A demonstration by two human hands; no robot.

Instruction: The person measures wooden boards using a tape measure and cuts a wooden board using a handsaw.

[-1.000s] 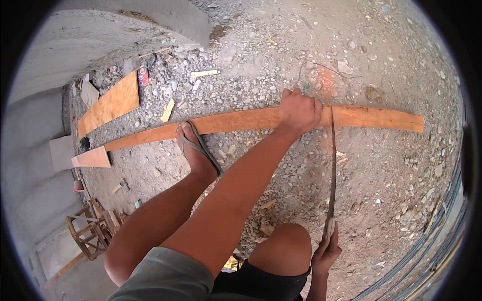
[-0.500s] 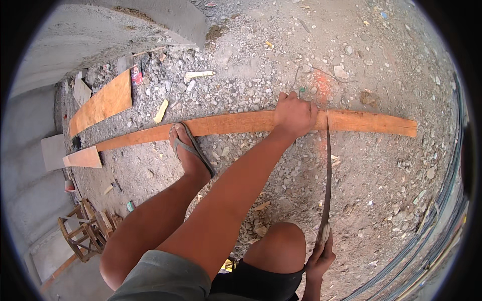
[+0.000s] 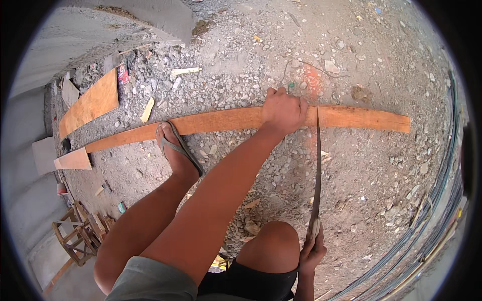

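Observation:
A long orange-brown wooden plank [image 3: 361, 116] lies across the gravel ground. My left hand [image 3: 282, 110] is closed over it, fingers curled at its far edge, just left of the saw. My left foot, in a flip-flop [image 3: 181, 148], rests on the same plank farther left. My right hand [image 3: 312, 248] grips the pale handle of a saw [image 3: 317, 180] at the lower right. The long dark blade points away from me, its tip at the plank beside my left hand. A red paint patch [image 3: 312, 75] shows on the ground beyond. My bent knee is beside my right hand.
Wood boards [image 3: 93, 100] and an offcut [image 3: 73, 159] lie at the left along concrete walls [image 3: 22, 130]. A wooden stool-like frame [image 3: 75, 236] stands lower left, a small hammer [image 3: 104, 187] near it. Bundled long bars or cables [image 3: 434, 210] run along the right. Rubble and scraps are scattered around.
The whole view has shifted slightly, so the scene sits farther left in the frame. My hands, the saw and the plank keep about the same places relative to one another.

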